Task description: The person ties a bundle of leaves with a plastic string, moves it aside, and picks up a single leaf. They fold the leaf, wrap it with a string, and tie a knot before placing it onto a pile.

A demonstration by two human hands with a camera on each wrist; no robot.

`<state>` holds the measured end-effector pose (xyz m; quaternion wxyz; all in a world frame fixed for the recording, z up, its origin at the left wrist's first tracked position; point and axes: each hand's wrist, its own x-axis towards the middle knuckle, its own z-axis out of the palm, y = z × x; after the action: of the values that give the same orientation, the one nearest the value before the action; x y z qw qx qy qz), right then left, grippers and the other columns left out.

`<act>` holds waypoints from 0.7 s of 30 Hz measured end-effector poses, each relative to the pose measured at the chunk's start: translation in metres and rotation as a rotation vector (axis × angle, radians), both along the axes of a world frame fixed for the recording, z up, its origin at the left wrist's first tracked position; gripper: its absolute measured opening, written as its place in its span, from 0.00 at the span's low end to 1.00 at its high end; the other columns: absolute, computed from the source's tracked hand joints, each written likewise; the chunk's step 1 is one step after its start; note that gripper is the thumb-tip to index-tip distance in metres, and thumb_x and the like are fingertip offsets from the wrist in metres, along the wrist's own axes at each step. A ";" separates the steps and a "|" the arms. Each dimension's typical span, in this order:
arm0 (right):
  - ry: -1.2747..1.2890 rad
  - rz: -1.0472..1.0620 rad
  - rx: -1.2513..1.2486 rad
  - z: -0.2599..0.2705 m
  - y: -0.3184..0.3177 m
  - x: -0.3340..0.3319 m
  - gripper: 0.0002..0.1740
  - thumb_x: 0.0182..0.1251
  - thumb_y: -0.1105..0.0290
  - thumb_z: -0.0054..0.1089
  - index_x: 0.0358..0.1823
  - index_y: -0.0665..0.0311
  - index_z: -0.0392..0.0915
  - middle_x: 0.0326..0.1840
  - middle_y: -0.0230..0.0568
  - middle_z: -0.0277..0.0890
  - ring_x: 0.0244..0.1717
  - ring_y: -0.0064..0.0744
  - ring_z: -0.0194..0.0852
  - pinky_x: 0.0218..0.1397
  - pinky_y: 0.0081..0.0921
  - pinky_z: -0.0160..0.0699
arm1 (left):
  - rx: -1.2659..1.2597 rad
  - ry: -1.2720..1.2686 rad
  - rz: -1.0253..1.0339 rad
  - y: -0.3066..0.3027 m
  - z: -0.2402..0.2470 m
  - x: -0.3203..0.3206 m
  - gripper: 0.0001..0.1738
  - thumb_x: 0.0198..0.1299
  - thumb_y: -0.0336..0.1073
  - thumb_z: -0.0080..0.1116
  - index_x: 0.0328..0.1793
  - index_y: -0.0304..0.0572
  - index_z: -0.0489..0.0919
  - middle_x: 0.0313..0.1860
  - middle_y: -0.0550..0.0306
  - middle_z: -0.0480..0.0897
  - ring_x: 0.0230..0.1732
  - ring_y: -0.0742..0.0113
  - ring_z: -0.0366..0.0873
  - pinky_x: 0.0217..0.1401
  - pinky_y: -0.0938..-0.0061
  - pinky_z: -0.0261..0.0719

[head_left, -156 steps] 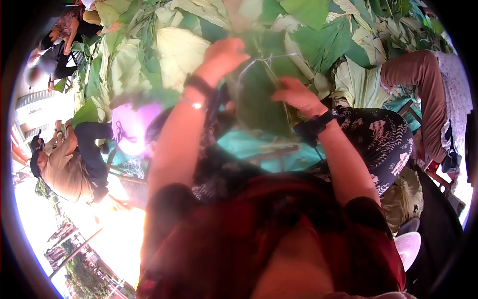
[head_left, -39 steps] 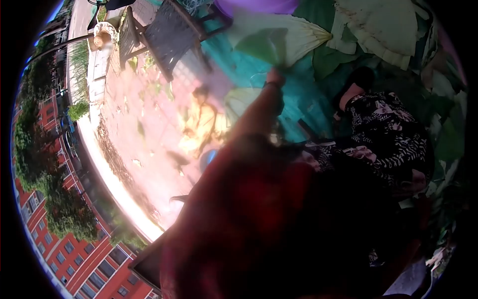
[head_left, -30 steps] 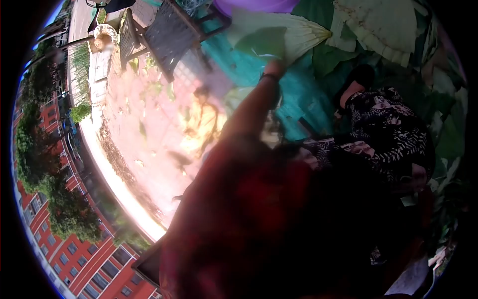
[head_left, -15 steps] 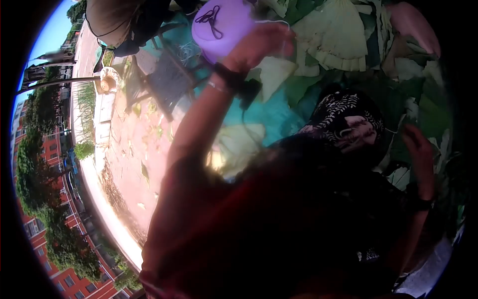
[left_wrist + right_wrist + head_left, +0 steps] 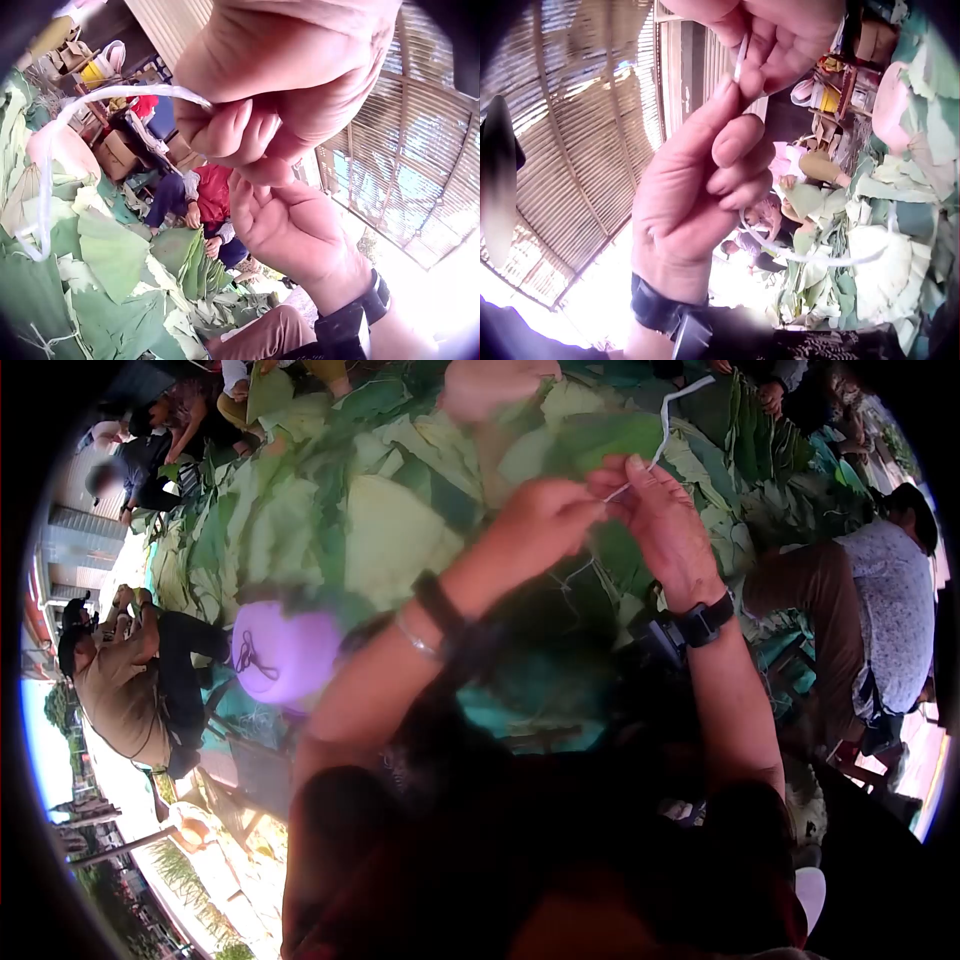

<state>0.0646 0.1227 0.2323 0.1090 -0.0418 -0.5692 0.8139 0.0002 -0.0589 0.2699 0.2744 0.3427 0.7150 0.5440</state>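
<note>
Both hands meet in front of the body over heaped green leaves (image 5: 395,540). The left hand (image 5: 530,535) pinches a thin white string (image 5: 667,420), and beside it the right hand (image 5: 672,535) pinches the same string with raised fingers. In the left wrist view the left hand (image 5: 300,67) has curled fingers, the string (image 5: 112,91) trails from it, and the right hand (image 5: 296,232) touches it from below. The right wrist view shows a short piece of string (image 5: 741,58) between the fingertips of the right hand (image 5: 799,34) and left hand (image 5: 697,187).
A purple round object (image 5: 285,655) with a black cord lies left of the left forearm. Seated people flank the leaves: one in tan (image 5: 125,705) at left, one in a patterned shirt (image 5: 885,610) at right. A pale pink round object (image 5: 495,388) is at the top.
The view has swung from the paved ground at left back to the leaf heap. The hands, far apart half a second ago, have come together with the string between them.
</note>
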 end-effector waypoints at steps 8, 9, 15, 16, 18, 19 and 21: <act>-0.112 -0.356 -0.014 -0.005 0.076 0.016 0.23 0.79 0.57 0.48 0.61 0.69 0.73 0.50 0.43 0.83 0.48 0.30 0.80 0.52 0.24 0.76 | 0.018 -0.386 -0.007 -0.003 -0.062 -0.014 0.15 0.71 0.43 0.55 0.47 0.38 0.84 0.19 0.73 0.67 0.20 0.86 0.58 0.21 0.86 0.48; -0.106 -0.389 -0.048 -0.005 0.089 0.018 0.23 0.79 0.56 0.48 0.61 0.69 0.73 0.51 0.42 0.82 0.49 0.29 0.80 0.52 0.23 0.76 | 0.008 -0.384 -0.012 -0.006 -0.061 -0.022 0.16 0.71 0.44 0.56 0.47 0.38 0.84 0.19 0.73 0.66 0.20 0.86 0.58 0.21 0.86 0.48; -0.030 -0.606 -0.124 -0.008 0.132 0.039 0.23 0.81 0.60 0.40 0.63 0.73 0.68 0.53 0.45 0.79 0.53 0.34 0.78 0.59 0.26 0.74 | 0.002 -0.318 0.026 -0.032 -0.047 -0.044 0.16 0.70 0.45 0.57 0.44 0.38 0.84 0.19 0.74 0.64 0.19 0.85 0.55 0.21 0.85 0.48; -0.030 -0.619 -0.137 -0.008 0.137 0.042 0.23 0.81 0.60 0.41 0.64 0.72 0.68 0.53 0.44 0.79 0.54 0.34 0.77 0.60 0.26 0.74 | -0.011 -0.310 0.062 -0.037 -0.043 -0.047 0.16 0.70 0.45 0.57 0.44 0.38 0.84 0.19 0.74 0.64 0.19 0.85 0.55 0.21 0.86 0.47; -0.029 -0.638 -0.160 -0.011 0.143 0.043 0.22 0.81 0.60 0.42 0.63 0.71 0.68 0.50 0.41 0.79 0.53 0.32 0.76 0.59 0.25 0.73 | -0.043 -0.309 0.112 -0.045 -0.033 -0.050 0.17 0.68 0.46 0.59 0.43 0.38 0.84 0.19 0.74 0.64 0.19 0.85 0.54 0.21 0.85 0.47; -0.011 -0.636 -0.159 -0.014 0.147 0.045 0.22 0.81 0.60 0.42 0.63 0.70 0.69 0.49 0.40 0.78 0.52 0.31 0.75 0.58 0.25 0.73 | -0.039 -0.321 0.117 -0.049 -0.033 -0.052 0.17 0.68 0.46 0.59 0.43 0.38 0.84 0.19 0.74 0.64 0.19 0.85 0.54 0.21 0.85 0.47; 0.031 -0.633 -0.154 -0.018 0.155 0.045 0.21 0.81 0.60 0.42 0.63 0.69 0.69 0.48 0.39 0.78 0.50 0.31 0.75 0.57 0.25 0.72 | -0.027 -0.341 0.123 -0.054 -0.033 -0.058 0.17 0.68 0.46 0.59 0.43 0.38 0.84 0.19 0.74 0.64 0.18 0.85 0.54 0.21 0.85 0.48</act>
<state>0.1096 0.2774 0.2141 0.3620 -0.2123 -0.4628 0.7809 -0.0576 -0.1128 0.2365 0.3623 0.1973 0.6851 0.6004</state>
